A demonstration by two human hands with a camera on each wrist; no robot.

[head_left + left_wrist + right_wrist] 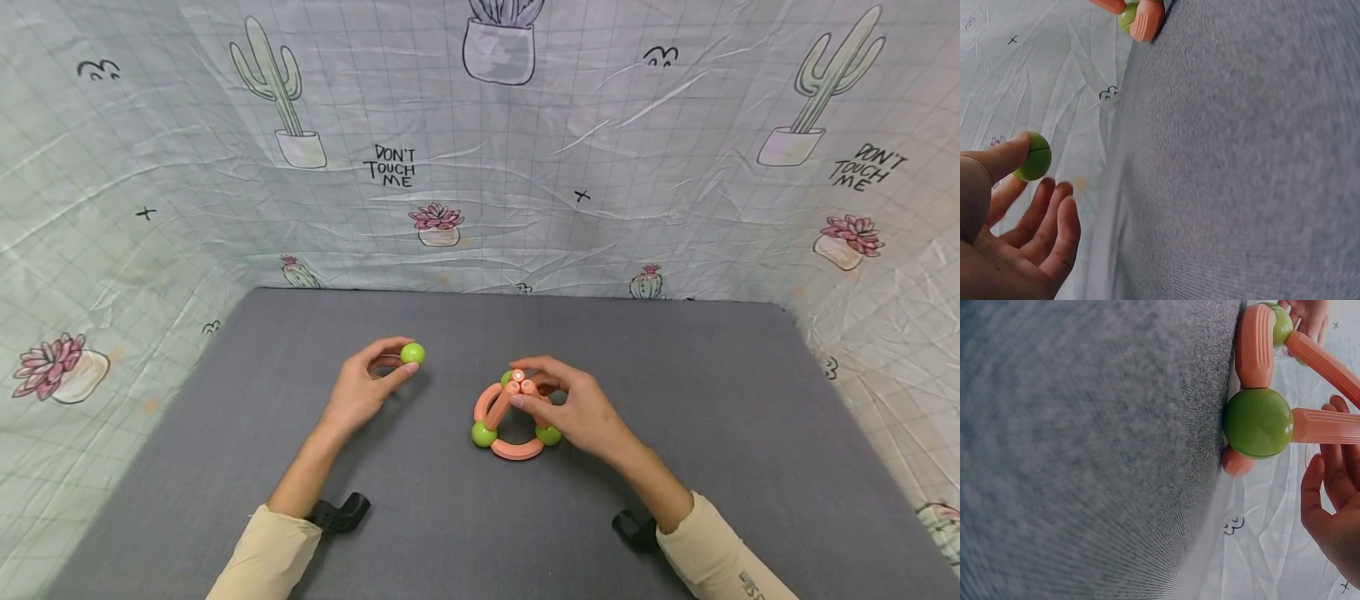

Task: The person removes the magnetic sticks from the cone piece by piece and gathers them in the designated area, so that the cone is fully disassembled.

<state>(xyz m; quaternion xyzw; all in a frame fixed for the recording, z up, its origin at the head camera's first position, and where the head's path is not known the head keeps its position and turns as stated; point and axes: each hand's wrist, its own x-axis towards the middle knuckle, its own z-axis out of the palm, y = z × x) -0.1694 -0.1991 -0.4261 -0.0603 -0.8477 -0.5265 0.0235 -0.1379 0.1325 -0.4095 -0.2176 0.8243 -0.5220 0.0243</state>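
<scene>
My left hand (358,390) pinches a shiny green ball (412,354) between thumb and fingertips, raised above the table. A seam runs across the ball (1036,161) in the left wrist view, and the other fingers hang loosely bent below it. To the right stands a frame of curved orange rods (517,451) joined into a ring by green balls (483,433). Straight orange rods (501,407) lean inward from these balls, their upper ends gathered together. Around those ends curl the thumb and fingers of my right hand (583,410), which partly hide the frame's far right side.
The frame rests on a dark grey tabletop (420,525). A pale cloth (525,167) printed with cacti encloses the back and sides. Each wrist carries a black camera mount (348,512), just beyond a beige sleeve (273,550).
</scene>
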